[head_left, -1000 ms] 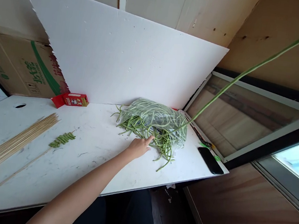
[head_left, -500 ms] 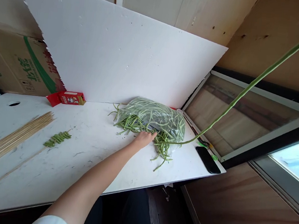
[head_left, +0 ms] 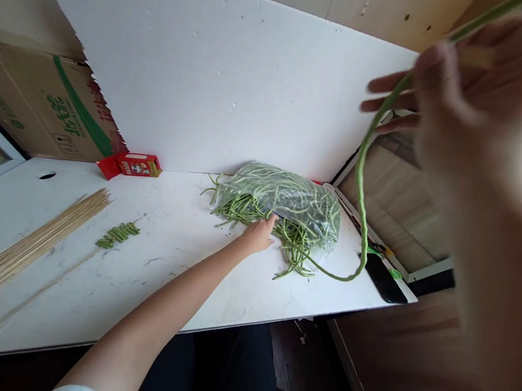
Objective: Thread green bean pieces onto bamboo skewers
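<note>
My right hand [head_left: 480, 100], raised at the upper right and blurred, pinches one long bean [head_left: 364, 212] at the thumb, with the other fingers spread. From there the bean hangs in a curve down to the pile of long beans [head_left: 294, 239] on the table. At that pile's left side is my left hand [head_left: 257, 235], its fingers closed against the beans and the edge of the clear plastic bag [head_left: 284, 192]. What its fingertips grip is hidden. Many more long beans lie inside the bag and spill out of its front.
Bamboo skewers [head_left: 42, 239] lie in a bundle on the left of the white table [head_left: 161, 297]. Beside them is a skewer threaded with cut bean pieces [head_left: 117, 235]. A red box [head_left: 138, 164] stands behind. A black phone [head_left: 385, 280] lies near the right edge.
My right hand has come down and left into view, and the bean it holds has gone from stretched to slack and curved. My left hand stays by the pile; the view has shifted slightly.
</note>
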Demonstrator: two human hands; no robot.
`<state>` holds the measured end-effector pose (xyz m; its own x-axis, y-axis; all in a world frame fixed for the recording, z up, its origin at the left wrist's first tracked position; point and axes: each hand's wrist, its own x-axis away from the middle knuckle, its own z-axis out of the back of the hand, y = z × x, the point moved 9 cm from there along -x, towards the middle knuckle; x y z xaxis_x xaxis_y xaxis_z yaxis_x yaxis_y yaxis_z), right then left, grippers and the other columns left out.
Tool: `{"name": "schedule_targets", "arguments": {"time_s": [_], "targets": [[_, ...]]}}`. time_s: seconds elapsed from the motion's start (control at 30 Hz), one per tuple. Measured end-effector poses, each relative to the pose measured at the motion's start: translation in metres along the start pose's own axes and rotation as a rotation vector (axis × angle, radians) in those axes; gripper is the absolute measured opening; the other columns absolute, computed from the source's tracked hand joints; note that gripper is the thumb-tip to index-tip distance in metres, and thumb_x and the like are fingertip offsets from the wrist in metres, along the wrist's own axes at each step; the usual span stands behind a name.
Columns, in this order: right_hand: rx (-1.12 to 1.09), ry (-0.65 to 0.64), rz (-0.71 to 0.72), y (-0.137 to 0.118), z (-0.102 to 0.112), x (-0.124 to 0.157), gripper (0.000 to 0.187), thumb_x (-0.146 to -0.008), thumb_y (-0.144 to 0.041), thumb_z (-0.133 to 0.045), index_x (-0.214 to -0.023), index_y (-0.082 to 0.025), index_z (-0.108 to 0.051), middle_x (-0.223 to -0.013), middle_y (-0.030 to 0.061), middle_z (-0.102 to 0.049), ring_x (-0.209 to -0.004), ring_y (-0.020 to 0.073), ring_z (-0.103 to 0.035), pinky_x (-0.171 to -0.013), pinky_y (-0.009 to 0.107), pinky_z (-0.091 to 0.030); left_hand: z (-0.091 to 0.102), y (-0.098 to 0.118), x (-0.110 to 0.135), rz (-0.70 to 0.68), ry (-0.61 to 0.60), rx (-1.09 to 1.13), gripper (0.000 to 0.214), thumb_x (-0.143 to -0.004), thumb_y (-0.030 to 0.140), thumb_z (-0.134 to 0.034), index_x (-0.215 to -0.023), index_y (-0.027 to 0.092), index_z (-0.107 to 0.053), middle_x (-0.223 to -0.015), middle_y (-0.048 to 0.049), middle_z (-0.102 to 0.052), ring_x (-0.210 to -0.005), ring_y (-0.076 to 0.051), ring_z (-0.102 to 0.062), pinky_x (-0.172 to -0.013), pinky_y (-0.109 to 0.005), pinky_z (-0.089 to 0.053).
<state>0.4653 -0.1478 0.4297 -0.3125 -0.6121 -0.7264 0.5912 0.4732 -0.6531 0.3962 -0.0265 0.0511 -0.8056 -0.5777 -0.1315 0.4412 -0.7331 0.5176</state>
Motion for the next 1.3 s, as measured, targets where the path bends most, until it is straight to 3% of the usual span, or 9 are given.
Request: {"name": "schedule_targets", "arguments": {"time_s": [0.1,0.2,0.33,0.43,0.5,0.63,0.8,1.03,1.3], "targets": [[-0.032,-0.111,0.001,0.02,-0.055,0.021,0.024,-0.1,-0.036,-0.069,-0.107,-0.02,-0.052,-0.086,0.0021,-0.08,-0.073,0.015,-0.077,-0.06,0.026,-0.055,0.026,0.001,0.035,-0.01,0.044,0.132,0.03,-0.102,0.033,-0.056,-0.127,0.019,-0.065,-0.104,-0.0091,-0.077,-0.093,-0.022,-0.073,-0.083,-0.032,-0.055],[-0.164,-0.233,-0.137,0.053,-0.109,0.048,0.032,-0.099,-0.046,-0.07,-0.106,-0.019,-0.056,-0.091,0.0069,-0.08,-0.08,0.0183,-0.079,-0.067,0.032,-0.065,0.066,-0.008,0.063,0.007,0.132,0.298,0.053,-0.112,0.045,-0.022,-0.129,0.017,-0.064,-0.109,-0.0106,-0.076,-0.094,-0.019,-0.073,-0.084,-0.032,-0.057],[-0.243,-0.383,-0.212,0.075,-0.17,0.09,0.042,-0.091,-0.06,-0.074,-0.097,-0.02,-0.067,-0.091,0.0066,-0.077,-0.088,0.0207,-0.077,-0.077,0.036,-0.066,0.134,-0.034,0.101,0.027,0.358,0.963,0.062,-0.107,0.064,-0.033,-0.139,0.019,-0.062,-0.13,-0.0136,-0.072,-0.118,-0.026,-0.068,-0.098,-0.039,-0.055],[-0.202,-0.399,-0.188,0.081,-0.202,0.118,0.045,-0.086,-0.063,-0.078,-0.092,-0.019,-0.075,-0.096,0.0096,-0.076,-0.086,0.0219,-0.073,-0.071,0.034,-0.064,0.164,-0.043,0.129,0.028,0.361,1.179,0.079,-0.103,0.076,-0.022,-0.137,0.018,-0.065,-0.116,-0.0142,-0.076,-0.108,-0.027,-0.072,-0.092,-0.04,-0.056],[-0.293,-0.439,-0.258,0.088,-0.225,0.136,0.046,-0.084,-0.064,-0.079,-0.096,-0.02,-0.077,-0.094,0.0087,-0.075,-0.08,0.0209,-0.07,-0.063,0.032,-0.061,0.177,-0.051,0.149,0.054,0.367,1.196,0.072,-0.1,0.076,-0.04,-0.131,0.017,-0.068,-0.098,-0.0112,-0.077,-0.091,-0.024,-0.073,-0.083,-0.037,-0.057],[-0.445,-0.522,-0.421,0.103,-0.263,0.165,0.042,-0.077,-0.059,-0.087,-0.093,-0.02,-0.08,-0.086,0.0064,-0.074,-0.075,0.0197,-0.067,-0.053,0.029,-0.057,0.191,-0.081,0.184,0.163,0.46,1.037,0.054,-0.092,0.062,-0.07,-0.118,0.014,-0.075,-0.075,-0.0027,-0.069,-0.062,-0.012,-0.06,-0.064,-0.027,-0.05],[-0.463,-0.464,-0.474,0.122,-0.284,0.183,0.037,-0.076,-0.049,-0.09,-0.099,-0.021,-0.082,-0.085,0.0065,-0.075,-0.072,0.0183,-0.065,-0.052,0.029,-0.056,0.212,-0.116,0.22,0.188,0.61,0.761,0.043,-0.093,0.054,-0.07,-0.11,0.016,-0.08,-0.108,-0.0099,-0.08,-0.096,-0.021,-0.072,-0.085,-0.03,-0.056],[-0.269,-0.545,-0.218,0.123,-0.311,0.21,0.028,-0.09,-0.048,-0.079,-0.106,-0.025,-0.084,-0.093,0.0089,-0.077,-0.082,0.022,-0.068,-0.062,0.034,-0.06,0.206,-0.141,0.25,0.274,0.586,0.586,0.035,-0.098,0.049,-0.064,-0.104,0.018,-0.078,-0.104,-0.0081,-0.08,-0.097,-0.023,-0.072,-0.087,-0.031,-0.056],[-0.204,-0.606,-0.077,0.139,-0.329,0.228,0.029,-0.096,-0.048,-0.072,-0.115,-0.028,-0.081,-0.098,0.0088,-0.076,-0.085,0.023,-0.07,-0.072,0.038,-0.063,0.185,-0.16,0.248,0.293,0.548,0.566,0.035,-0.099,0.049,-0.062,-0.107,0.02,-0.078,-0.11,-0.0079,-0.079,-0.105,-0.024,-0.072,-0.091,-0.032,-0.054]]}}
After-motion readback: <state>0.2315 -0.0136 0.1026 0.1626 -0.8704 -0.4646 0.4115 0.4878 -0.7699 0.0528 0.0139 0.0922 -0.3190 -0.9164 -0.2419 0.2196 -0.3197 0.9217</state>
